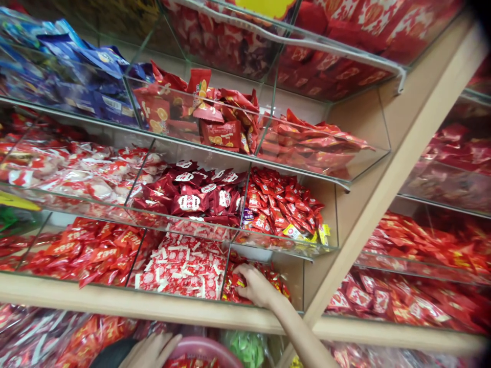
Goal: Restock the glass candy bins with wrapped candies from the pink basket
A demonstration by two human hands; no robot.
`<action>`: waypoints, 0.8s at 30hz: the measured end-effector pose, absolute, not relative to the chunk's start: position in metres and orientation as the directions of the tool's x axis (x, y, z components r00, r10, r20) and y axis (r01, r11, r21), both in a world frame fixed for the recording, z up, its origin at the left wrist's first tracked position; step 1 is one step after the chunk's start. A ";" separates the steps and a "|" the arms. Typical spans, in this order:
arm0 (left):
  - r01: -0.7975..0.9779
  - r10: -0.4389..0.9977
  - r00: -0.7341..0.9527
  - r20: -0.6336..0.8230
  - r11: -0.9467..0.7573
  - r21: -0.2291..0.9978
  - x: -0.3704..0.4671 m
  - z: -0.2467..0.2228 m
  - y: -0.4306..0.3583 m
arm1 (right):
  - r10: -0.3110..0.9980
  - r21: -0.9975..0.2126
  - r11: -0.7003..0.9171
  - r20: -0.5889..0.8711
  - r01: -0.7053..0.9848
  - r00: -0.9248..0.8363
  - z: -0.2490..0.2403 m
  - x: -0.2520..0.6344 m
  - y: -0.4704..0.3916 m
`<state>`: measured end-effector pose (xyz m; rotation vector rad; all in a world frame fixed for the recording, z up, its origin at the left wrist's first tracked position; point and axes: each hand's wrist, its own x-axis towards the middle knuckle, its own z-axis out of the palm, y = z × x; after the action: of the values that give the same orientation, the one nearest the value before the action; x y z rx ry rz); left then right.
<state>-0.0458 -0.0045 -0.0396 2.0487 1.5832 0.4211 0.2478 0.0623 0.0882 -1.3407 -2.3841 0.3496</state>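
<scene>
Many red-wrapped candies point(281, 282) are lying in a corner compartment point(294, 268), right hand point(253, 286) is resting among them, fingers bent, grasp unclear, left hand point(151, 351) is resting at a pink basin point(210, 344), hold unclear.

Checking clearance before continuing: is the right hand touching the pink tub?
Apart. The head view shows the right hand in a candy bin, with the pale wooden shelf edge visible between it and the pink tub below.

At lower centre, our right hand point(253, 283) reaches through a gap above the wooden rail point(153, 306), a glass divider point(226, 268) bounding its left, a slanting wooden post point(389, 184) its right
</scene>
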 end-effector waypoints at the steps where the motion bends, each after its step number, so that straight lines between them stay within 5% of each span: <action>1: 0.801 0.961 0.267 -0.063 -0.185 0.570 -0.045 -0.039 -0.005 | 0.863 -0.420 0.504 0.222 0.755 -0.454 0.087 0.250 0.063; 6: 0.806 0.968 0.245 -0.058 -0.170 0.567 -0.041 -0.033 -0.008 | 0.903 -0.544 0.430 0.267 0.721 -0.337 0.092 0.265 0.068; 11: 0.811 0.969 0.238 -0.064 -0.162 0.563 -0.039 -0.031 -0.008 | 0.924 -0.530 0.359 0.319 0.768 -0.212 0.100 0.269 0.077; 24: 0.829 0.968 0.247 -0.050 -0.184 0.528 -0.041 -0.034 -0.008 | 0.891 -0.463 0.452 0.200 0.762 -0.407 0.083 0.245 0.079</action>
<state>-0.0414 -0.0081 -0.0336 2.0744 1.6355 0.4108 0.2450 0.0793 0.0827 -1.3910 -2.2900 0.4202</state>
